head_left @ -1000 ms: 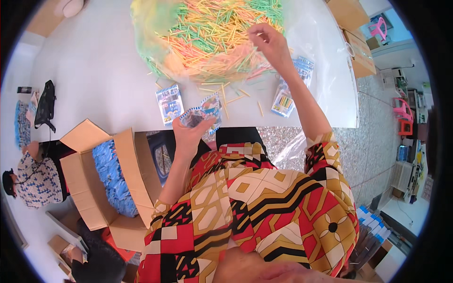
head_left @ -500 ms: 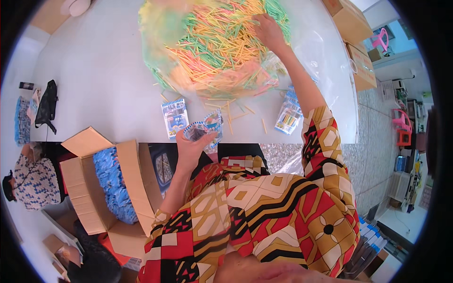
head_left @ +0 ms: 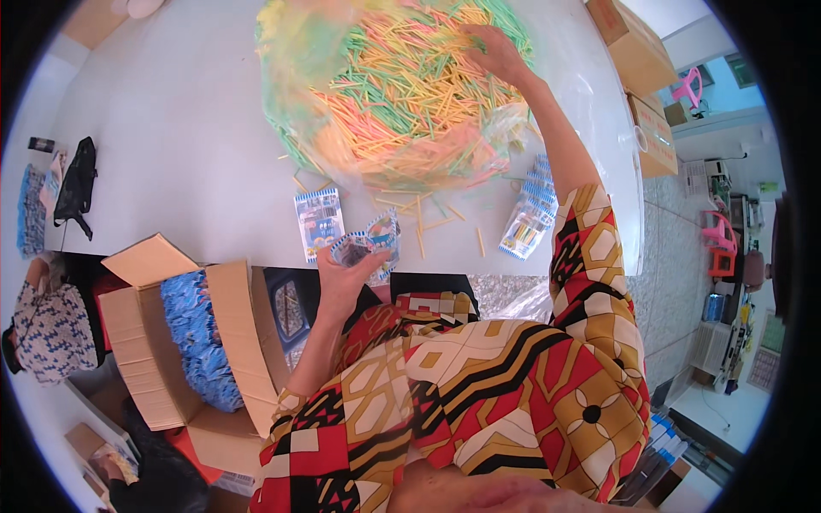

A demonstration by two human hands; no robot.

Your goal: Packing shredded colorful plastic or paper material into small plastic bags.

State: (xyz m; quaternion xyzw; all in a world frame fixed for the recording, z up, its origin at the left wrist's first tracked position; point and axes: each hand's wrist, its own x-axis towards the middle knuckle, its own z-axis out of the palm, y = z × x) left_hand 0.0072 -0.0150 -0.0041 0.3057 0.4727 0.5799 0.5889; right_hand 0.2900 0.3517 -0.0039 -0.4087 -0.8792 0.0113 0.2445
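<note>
Near the table's front edge, my left hand [head_left: 340, 280] grips a small blue-and-white packet [head_left: 382, 238] with its mouth spread open. Far off to the right, my right hand [head_left: 498, 56] reaches into a big heap of thin pink, yellow and green sticks [head_left: 419, 94], its fingers bent down among them. Exactly what lies between those fingertips is hard to see. A clear plastic bag [head_left: 295, 77] surrounds the heap. One flat packet [head_left: 319, 224] lies just beyond my left hand. Several overlapping packets [head_left: 528, 226] rest to the right, below my right forearm.
Loose sticks [head_left: 420, 232] lie on the white table [head_left: 180, 137]. An open cardboard box [head_left: 150, 359] at the left holds blue packets [head_left: 198, 342]. A black bag [head_left: 77, 188] rests at the table's left. Cartons [head_left: 633, 51] stand at the far right; a person [head_left: 56, 329] is at the left edge.
The whole view has shifted slightly. My right hand stays at the heap with its fingers slightly moved. My left hand keeps its grip on the packet.
</note>
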